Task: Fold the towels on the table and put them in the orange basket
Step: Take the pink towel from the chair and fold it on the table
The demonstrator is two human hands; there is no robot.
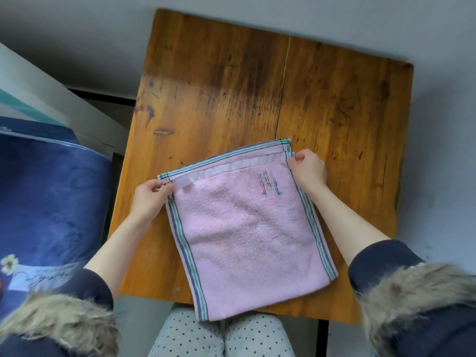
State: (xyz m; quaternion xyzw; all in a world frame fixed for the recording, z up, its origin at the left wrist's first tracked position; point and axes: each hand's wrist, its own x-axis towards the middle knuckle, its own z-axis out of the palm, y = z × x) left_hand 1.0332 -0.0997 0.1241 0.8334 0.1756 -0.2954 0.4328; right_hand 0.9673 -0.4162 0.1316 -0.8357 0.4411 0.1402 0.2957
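A pink towel [247, 233] with striped green and blue side borders and a small embroidered motif lies folded in half on the wooden table [257, 94], its near fold hanging slightly over the front edge. My left hand [152, 197] pinches the towel's far left corner. My right hand [307, 167] pinches its far right corner. The upper layer's hem sits a little short of the lower layer's edge. No orange basket is in view.
A dark blue blanket [49, 202] with a flower print lies left of the table, beside a white board [51, 99]. My knees in dotted trousers [221, 336] are under the front edge. Grey floor surrounds the table.
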